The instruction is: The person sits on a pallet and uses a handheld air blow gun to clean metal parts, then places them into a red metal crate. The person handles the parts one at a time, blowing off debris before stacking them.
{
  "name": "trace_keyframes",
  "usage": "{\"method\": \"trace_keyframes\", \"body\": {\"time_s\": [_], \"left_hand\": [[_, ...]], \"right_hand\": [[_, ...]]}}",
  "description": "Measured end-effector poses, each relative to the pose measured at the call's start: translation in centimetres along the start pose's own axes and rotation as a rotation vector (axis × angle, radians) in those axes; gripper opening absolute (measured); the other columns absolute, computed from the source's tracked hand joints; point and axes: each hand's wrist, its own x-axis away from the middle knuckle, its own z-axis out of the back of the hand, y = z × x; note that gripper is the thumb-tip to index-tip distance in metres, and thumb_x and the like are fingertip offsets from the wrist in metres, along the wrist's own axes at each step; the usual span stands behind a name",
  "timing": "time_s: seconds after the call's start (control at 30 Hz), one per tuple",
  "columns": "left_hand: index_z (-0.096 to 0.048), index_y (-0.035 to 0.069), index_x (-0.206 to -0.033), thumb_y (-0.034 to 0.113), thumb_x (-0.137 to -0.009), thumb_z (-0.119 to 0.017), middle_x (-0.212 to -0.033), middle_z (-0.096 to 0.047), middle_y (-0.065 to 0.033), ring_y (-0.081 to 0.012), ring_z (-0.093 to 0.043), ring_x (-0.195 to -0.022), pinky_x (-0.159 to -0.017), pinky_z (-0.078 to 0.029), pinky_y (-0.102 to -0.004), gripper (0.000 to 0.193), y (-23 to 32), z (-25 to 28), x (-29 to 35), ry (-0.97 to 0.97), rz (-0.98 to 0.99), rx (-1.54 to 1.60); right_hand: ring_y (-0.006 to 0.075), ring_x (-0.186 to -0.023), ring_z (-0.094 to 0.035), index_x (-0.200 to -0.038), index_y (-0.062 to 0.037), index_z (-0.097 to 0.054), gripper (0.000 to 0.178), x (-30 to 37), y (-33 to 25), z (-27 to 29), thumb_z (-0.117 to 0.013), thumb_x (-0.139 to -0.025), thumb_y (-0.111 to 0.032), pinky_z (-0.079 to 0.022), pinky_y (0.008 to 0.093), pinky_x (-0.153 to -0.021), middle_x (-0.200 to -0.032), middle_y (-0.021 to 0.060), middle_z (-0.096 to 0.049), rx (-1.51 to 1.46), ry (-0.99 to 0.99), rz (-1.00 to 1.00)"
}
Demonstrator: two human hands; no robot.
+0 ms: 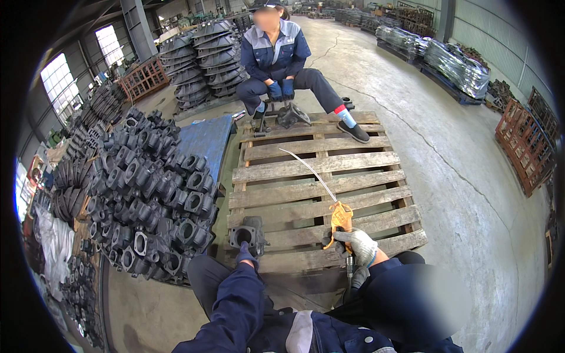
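Observation:
My right hand [357,244], in a pale knitted glove with dark fingertips, is wrapped round the handle of an orange air blow gun [341,216]. Its long thin metal nozzle [315,172] points away from me and to the left over the slatted wooden pallet [359,160]. A hose fitting [350,266] hangs below the grip. My left hand [247,257], in a dark blue glove, grips the near edge of a dark metal casting [256,228] at the pallet's near left corner. The casting's round bore faces me; some of my left fingers are hidden at it.
Many similar castings [147,200] are heaped left of the pallet beside a blue platform [203,141]. A co-worker [275,56] sits across the pallet, blue-gloved hands near another dark casting [292,116]. Stacked parts [203,59] stand behind; a rusty crate [524,144] stands right.

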Motion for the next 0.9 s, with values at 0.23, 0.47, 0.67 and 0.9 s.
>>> {"method": "trace_keyframes", "body": {"time_s": [0.23,0.47,0.67,0.9], "left_hand": [[-0.054,0.007,-0.130,0.066,-0.079,-0.060,-0.126,-0.058,-0.0102,-0.0295,-0.054,-0.109,-0.095,-0.043,-0.0430,0.079,1.0,-0.7,3.8,-0.014,0.060,0.051],[-0.065,-0.001,-0.110,0.072,-0.075,-0.058,-0.107,-0.064,-0.0148,-0.0285,-0.057,-0.090,-0.085,-0.047,-0.0397,0.081,0.6,0.2,1.2,0.033,-0.003,-0.285],[-0.049,-0.010,-0.130,0.081,-0.071,-0.054,-0.135,-0.050,-0.0227,-0.0327,-0.050,-0.119,-0.104,-0.035,-0.0378,0.108,0.3,0.0,0.3,-0.033,0.036,-0.145],[-0.054,-0.005,-0.127,0.074,-0.072,-0.061,-0.128,-0.055,-0.0177,-0.0310,-0.054,-0.106,-0.097,-0.040,-0.0391,0.096,1.1,-0.7,2.6,0.016,0.057,-0.021]], "right_hand": [[0.0083,-0.057,-0.057,-0.102,-0.0016,-0.063,0.020,0.1,-0.3,-0.6,-0.061,-0.090,-0.017,-0.041,0.0197,-0.048,-0.090,0.0079,-0.069,-0.048,-0.042,0.009],[0.0087,-0.052,-0.045,-0.089,-0.0034,-0.067,0.022,0.6,-0.5,-0.9,-0.071,-0.081,-0.023,-0.034,0.0244,-0.050,-0.064,-0.0021,-0.053,0.072,0.132,-0.009],[0.0100,-0.051,-0.050,-0.093,-0.0015,-0.067,0.023,-0.6,0.4,-0.8,-0.068,-0.085,-0.023,-0.039,0.0247,-0.048,-0.063,0.0013,-0.056,0.048,0.092,-0.038],[0.0102,-0.053,-0.054,-0.100,-0.0013,-0.066,0.025,-0.9,0.2,-0.9,-0.068,-0.085,-0.022,-0.045,0.0254,-0.048,-0.067,0.0024,-0.060,0.141,0.101,-0.070]]}}
